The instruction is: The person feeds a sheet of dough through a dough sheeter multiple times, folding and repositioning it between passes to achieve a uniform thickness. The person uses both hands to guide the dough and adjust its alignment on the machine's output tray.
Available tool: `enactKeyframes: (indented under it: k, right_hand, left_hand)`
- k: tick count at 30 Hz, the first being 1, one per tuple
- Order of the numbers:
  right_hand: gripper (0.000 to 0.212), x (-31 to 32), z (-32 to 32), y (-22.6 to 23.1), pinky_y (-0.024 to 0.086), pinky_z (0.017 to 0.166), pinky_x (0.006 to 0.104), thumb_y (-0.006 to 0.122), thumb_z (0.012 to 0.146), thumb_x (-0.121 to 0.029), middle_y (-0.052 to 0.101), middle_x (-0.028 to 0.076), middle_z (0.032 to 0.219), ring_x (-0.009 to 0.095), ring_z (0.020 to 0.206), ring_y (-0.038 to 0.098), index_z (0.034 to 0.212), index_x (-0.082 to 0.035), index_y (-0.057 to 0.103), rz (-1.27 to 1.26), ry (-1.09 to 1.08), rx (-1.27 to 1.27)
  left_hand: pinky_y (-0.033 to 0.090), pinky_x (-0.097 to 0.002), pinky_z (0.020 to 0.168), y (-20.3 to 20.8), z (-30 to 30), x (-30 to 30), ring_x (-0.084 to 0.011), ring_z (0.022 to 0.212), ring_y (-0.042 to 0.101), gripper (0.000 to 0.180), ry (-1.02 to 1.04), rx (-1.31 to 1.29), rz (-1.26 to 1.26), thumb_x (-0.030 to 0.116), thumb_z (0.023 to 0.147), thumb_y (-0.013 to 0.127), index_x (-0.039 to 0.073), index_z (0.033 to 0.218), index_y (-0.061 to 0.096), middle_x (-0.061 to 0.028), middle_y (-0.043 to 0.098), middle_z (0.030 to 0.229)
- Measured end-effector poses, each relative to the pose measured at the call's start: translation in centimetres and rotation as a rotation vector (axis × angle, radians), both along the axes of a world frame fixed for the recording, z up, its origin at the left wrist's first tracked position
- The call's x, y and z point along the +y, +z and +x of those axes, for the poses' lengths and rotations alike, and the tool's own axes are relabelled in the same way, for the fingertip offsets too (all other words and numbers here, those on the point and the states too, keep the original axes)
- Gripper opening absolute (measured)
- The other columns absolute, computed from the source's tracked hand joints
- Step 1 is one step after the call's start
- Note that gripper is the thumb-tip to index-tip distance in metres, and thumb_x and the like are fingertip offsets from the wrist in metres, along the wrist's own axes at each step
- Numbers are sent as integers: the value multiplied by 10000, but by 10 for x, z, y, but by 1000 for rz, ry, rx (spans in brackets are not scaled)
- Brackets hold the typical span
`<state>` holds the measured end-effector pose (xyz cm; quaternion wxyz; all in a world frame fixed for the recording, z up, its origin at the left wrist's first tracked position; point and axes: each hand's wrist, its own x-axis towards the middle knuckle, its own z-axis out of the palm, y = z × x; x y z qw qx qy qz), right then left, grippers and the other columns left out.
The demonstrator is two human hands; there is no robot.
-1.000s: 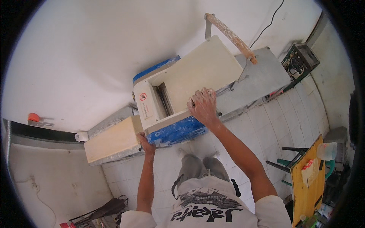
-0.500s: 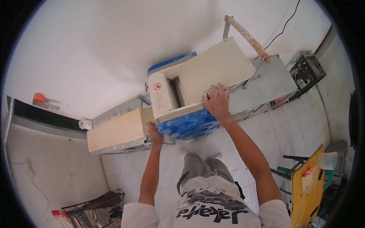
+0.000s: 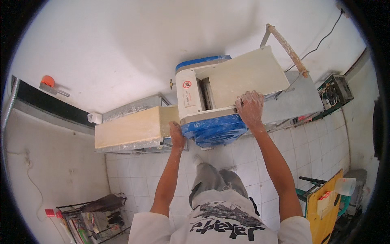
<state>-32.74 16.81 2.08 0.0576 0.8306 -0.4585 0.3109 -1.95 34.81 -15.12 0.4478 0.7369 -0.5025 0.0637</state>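
Observation:
A white and blue roller machine (image 3: pixel 189 97), like a dough sheeter, stands in front of me. A pale dough sheet (image 3: pixel 248 75) lies on its right side up to the roller slot (image 3: pixel 206 93). More yellowish dough (image 3: pixel 130 128) stretches over a floured tray on the left. My right hand (image 3: pixel 250 109), dusted with flour, rests at the dough's near edge beside the slot, fingers slightly apart. Low at the machine's left side, my left hand (image 3: pixel 176 134) has its fingers curled by the dough's near edge; what they hold, if anything, is hidden.
A floury wooden rolling pin (image 3: pixel 288 49) sits across a metal bracket at the right. A grey metal table (image 3: pixel 302 95) extends under it. An orange-handled scraper (image 3: pixel 48 81) is at the far left. Behind me to the right stands a yellow board (image 3: pixel 323 207); a rack (image 3: pixel 95 215) is lower left.
The view has shifted, so the machine appears farther right and slightly lower. Both hands keep about the same places beside it; the left-hand dough looks much the same.

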Motion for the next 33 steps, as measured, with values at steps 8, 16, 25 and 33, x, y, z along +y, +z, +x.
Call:
enactKeyframes:
  k: [8,16,25,33]
  right_hand:
    - [140,92,4,9,490,867,432,678,925,-195,666,100,937,263,918,634,883,-62,673,337,272,-537]
    - [403,228,179,-179,500,958,388,625,987,-193,628,116,1287,202,1117,634,1363,-53,578,1666,337,-1256]
    - [420,173,254,-212,454,994,408,569,1008,-222,541,139,1371,237,1173,553,1391,-57,520,702,-35,-518]
    - [388,162,234,-195,464,946,415,588,987,-226,568,136,1295,247,1100,558,1332,-53,545,615,-127,-498]
  left_hand:
    - [502,-457,782,34,1,-9,-400,880,651,266,-126,398,50,184,1000,557,6,1197,552,-224,662,976]
    - [521,-498,803,69,3,-45,-427,923,673,260,-139,288,104,268,1018,522,64,1146,623,-199,692,1007]
    - [494,-583,721,51,11,-48,-435,843,669,247,-106,163,162,210,976,501,86,1185,547,-200,687,939]
    - [502,-600,734,53,-6,-64,-466,795,668,281,-86,262,296,266,1022,474,32,1054,627,-245,689,856]
